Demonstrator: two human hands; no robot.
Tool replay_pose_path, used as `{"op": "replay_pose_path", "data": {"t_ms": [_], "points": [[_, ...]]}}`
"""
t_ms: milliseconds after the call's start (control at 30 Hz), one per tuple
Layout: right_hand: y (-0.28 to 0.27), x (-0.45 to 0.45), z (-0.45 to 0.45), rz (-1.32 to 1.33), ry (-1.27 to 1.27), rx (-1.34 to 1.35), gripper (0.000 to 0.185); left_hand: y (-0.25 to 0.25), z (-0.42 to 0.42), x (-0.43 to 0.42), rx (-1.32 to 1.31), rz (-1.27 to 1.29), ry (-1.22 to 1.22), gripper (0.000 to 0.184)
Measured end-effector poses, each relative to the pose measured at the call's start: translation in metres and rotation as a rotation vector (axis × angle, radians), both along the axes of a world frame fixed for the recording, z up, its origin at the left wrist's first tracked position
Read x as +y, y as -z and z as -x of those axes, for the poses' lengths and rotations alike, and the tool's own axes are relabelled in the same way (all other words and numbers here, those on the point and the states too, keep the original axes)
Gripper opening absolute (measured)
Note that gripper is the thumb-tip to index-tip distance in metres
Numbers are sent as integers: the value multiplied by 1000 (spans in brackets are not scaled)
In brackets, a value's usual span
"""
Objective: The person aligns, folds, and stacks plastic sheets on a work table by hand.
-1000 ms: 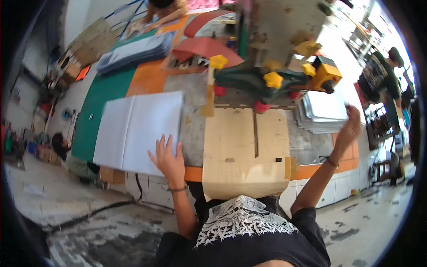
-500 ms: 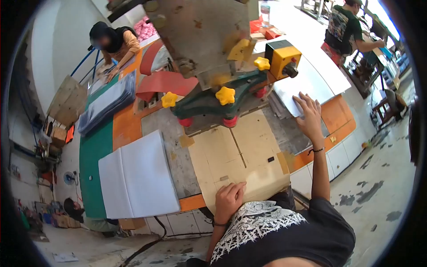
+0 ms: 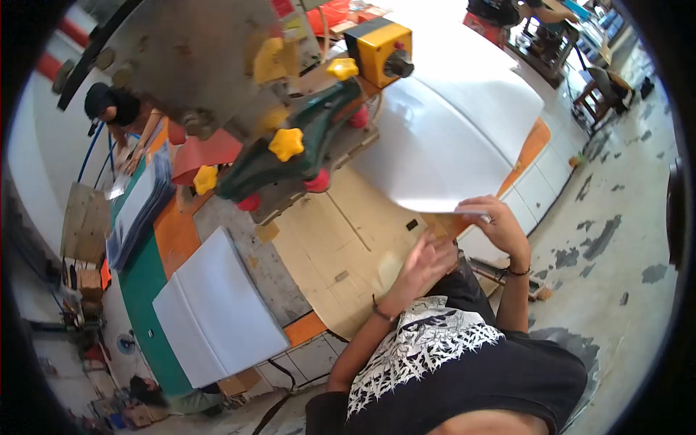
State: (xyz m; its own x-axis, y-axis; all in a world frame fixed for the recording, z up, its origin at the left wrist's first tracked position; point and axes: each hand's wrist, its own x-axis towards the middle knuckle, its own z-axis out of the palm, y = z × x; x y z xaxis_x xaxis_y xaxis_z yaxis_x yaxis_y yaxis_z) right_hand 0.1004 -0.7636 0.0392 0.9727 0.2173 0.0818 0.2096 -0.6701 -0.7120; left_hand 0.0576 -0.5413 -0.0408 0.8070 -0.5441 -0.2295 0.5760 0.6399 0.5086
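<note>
Right hand pinching near edge of white sheet, fingers closed on it; sheet bowed, right of tan board. Left hand half open, fingers loosely bent, over tan board's right side, no grip visible. White stack left of tan board, on counter.

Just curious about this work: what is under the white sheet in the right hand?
Past the white sheet, the tan board and orange table edge show. What lies directly beneath the sheet is covered, so I cannot tell.
</note>
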Motion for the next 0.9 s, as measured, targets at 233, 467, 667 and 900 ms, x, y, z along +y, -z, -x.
{"op": "replay_pose_path", "data": {"t_ms": [233, 467, 667, 900], "points": [[-10, -34, 30, -472, -503, 644, 47, -23, -19, -17, 224, -134, -120, 44], [89, -129, -20, -304, 860, -488, 44, -4, -11, -18, 21, -309, -147, 47], [63, -126, -11, -134, 747, -420, 44, -6, -7, -15, -112, -491, -96, 43], [100, -76, -26, 413, 568, -363, 62, -34, 4, -8, -634, -859, -36, 40]]}}
